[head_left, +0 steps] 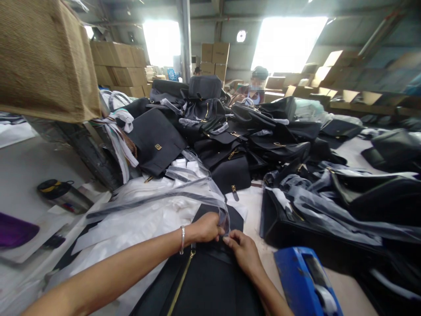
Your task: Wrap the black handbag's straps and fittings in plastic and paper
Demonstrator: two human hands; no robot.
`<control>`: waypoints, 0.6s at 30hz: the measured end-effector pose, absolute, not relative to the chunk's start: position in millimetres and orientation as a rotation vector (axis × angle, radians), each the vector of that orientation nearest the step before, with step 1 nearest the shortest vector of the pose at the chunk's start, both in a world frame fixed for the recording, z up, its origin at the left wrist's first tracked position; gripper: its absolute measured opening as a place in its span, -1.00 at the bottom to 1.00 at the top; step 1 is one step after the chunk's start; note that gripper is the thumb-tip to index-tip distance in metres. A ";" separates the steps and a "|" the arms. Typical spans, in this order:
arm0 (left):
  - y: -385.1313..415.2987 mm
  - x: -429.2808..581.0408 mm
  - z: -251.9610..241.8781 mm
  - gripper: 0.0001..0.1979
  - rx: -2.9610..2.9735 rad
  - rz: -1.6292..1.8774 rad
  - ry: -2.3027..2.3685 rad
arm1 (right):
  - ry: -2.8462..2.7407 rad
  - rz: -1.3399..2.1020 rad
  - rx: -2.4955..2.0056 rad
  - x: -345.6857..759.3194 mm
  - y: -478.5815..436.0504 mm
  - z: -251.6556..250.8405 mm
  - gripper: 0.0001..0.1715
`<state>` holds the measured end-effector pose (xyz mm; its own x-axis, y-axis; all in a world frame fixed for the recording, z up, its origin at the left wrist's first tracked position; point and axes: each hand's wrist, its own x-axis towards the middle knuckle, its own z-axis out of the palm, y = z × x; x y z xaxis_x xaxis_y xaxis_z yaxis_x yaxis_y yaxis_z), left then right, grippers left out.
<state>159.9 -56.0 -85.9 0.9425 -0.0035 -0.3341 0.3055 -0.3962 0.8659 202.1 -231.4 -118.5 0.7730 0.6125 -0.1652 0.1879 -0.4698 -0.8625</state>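
A black bag (204,281) with a gold zipper lies flat in front of me. My left hand (208,227), a silver bangle on its wrist, is closed on the edge of a clear plastic wrap (184,193) at the bag's far end. My right hand (241,251) rests right beside it on the bag, fingers pinched at the same edge of the plastic. The wrap stretches away to the left over white packing paper (138,219).
A big heap of black handbags (226,136) fills the middle and right. A blue tape dispenser (305,281) sits at lower right. A steel flask (64,195) lies at left. A woven box (46,57) hangs upper left. Another person (258,85) sits behind the heap; cardboard boxes (118,66) stand beyond.
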 end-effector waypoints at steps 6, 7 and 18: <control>-56.9 160.5 -87.2 -0.91 2.001 -0.396 0.204 | -0.636 0.590 -2.065 200.0 -235.9 -116.5 -0.79; -56.6 160.9 -86.9 -0.91 2.001 -0.396 0.204 | -0.651 0.589 -2.083 199.8 -237.5 -116.0 -0.82; -62.2 154.7 -87.3 -0.90 2.123 -0.459 0.192 | -0.714 0.569 -2.158 199.8 -239.1 -118.3 -0.86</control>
